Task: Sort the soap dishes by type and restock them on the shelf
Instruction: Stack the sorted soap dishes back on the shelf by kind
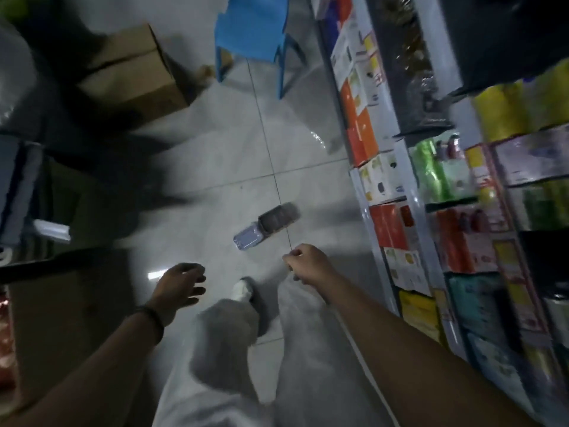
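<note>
— Where have the soap dishes (266,224) got to?

— Down on the floor tiles (215,167), just ahead of the person's shoe (243,289) and near the foot of the shelf (411,167). There's a clear dish (248,238) and a darker dish (278,215), lying end to end. They look to be touching, but it's all a bit blurred from here.

— How would they handle?

— Light, I'd guess. They look like thin hard plastic, so stiff, a little slick, and likely to crack if squeezed hard or dropped. I'd take each one across its long sides, thumb on one edge and fingers on the other, rather than by a corner.

— And the hands?

— The left hand (180,285) hangs over the floor, fingers spread and slack, holding nothing. The right hand (304,265) is nearer the dishes but clear of them. Its fingers are curled into a loose fist, and I can't see anything in it.
</note>
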Motion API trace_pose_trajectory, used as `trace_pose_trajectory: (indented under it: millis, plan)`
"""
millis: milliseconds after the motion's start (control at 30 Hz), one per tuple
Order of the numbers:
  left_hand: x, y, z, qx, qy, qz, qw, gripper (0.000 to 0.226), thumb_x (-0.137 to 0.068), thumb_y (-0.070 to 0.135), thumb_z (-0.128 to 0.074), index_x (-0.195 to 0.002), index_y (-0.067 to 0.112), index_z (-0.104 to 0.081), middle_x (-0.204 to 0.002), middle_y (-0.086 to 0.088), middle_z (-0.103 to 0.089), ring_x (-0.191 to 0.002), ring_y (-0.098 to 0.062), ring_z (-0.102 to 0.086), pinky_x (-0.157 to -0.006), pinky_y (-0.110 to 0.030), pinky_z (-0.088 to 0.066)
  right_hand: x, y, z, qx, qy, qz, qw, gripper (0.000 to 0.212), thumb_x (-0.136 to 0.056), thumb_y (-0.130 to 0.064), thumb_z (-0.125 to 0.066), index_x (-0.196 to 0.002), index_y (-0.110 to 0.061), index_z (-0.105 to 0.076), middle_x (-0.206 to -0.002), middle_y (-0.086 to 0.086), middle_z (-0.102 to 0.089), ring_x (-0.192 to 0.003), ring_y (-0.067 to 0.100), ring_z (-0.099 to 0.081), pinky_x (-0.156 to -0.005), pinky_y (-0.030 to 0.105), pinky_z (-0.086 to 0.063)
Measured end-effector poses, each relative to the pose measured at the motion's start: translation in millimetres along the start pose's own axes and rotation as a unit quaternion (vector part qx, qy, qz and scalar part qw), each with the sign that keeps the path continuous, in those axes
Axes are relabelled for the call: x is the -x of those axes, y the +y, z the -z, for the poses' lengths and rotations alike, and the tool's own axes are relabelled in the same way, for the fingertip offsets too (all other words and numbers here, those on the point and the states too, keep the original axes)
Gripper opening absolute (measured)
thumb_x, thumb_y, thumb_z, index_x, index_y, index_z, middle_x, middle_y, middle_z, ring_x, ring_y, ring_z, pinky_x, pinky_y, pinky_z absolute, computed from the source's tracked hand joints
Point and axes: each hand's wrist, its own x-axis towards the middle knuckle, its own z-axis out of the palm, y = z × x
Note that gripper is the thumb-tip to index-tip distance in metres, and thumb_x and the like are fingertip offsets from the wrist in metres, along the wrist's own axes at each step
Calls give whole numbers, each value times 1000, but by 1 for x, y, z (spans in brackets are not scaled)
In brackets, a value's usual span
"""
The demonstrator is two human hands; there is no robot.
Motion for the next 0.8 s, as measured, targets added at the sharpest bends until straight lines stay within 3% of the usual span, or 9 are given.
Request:
trace_pose_trajectory:
  millis: [133,200,267,333,467,567,633,700,800]
  plan:
    - [-100,-22,-38,1,-19,46,999,18,-104,21,-64,-118,11,-66,-104,-11,-69,-81,-29,-67,-72,-35,-52,-103,14,-32,1,-8,-47,999,17,-75,-40,-67,-78,-24,-64,-94,9,-76,-86,26,-74,-75,33,-61]
    - [-151,-36,-58,13,-29,70,997,23,-103,23,-66,-122,10,-65,-103,-11,-68,-83,-30,-67,-72,-38,-54,-150,17,-56,1,-3,-61,998,14,-79,-34,-70,-83,-21,-67,-87,3,-72,-87,26,-73,-83,38,-62]
    - [-209,-48,-81,22,-37,89,995,22,-102,25,-68,-119,12,-63,-100,-11,-67,-83,-30,-66,-72,-38,-54,-200,24,-84,0,-1,-65,998,17,-90,-34,-71,-98,-19,-70,-86,-6,-64,-96,22,-64,-95,31,-52]
    - [-268,-59,-101,29,-43,102,993,23,-99,25,-72,-116,13,-63,-94,-11,-67,-80,-29,-64,-69,-36,-52,-250,35,-123,-27,-7,-66,997,27,-94,-42,-69,-111,-21,-66,-92,-3,-66,-96,20,-62,-95,30,-51]
    - [-390,-75,-140,106,-69,116,985,18,-92,29,-76,-101,17,-65,-91,-13,-55,-78,-26,-54,-72,-38,-50,-357,71,-206,-101,-36,-126,986,60,-77,-65,-67,-125,-32,-56,-116,9,-73,-106,32,-71,-93,49,-60]
    - [-445,-74,-158,143,-74,122,979,45,-94,32,-78,-131,21,-56,-105,-6,-52,-90,-28,-49,-77,-40,-52,-394,70,-231,-197,-95,-180,959,83,-87,-60,-70,-156,-31,-33,-137,6,-55,-116,31,-63,-81,41,-61]
    - [-479,-82,-164,143,-71,119,980,73,-91,31,-80,-152,32,-40,-127,-5,-51,-113,-32,-51,-93,-49,-55,-425,77,-249,-259,-117,-190,940,87,-89,-56,-72,-159,-35,-25,-137,4,-52,-111,32,-63,-82,41,-59]
    - [-504,-87,-169,150,-87,120,977,79,-91,26,-78,-156,39,-34,-135,-2,-48,-127,-32,-49,-107,-55,-50,-451,82,-260,-315,-123,-190,922,77,-89,-54,-73,-154,-35,-36,-141,4,-52,-108,30,-64,-82,41,-58]
    - [-526,-88,-172,176,-116,119,970,62,-93,23,-71,-145,39,-43,-126,3,-60,-118,-25,-61,-107,-53,-50,-472,81,-271,-377,-149,-198,893,63,-87,-54,-76,-140,-25,-57,-139,9,-58,-117,29,-62,-80,38,-56]
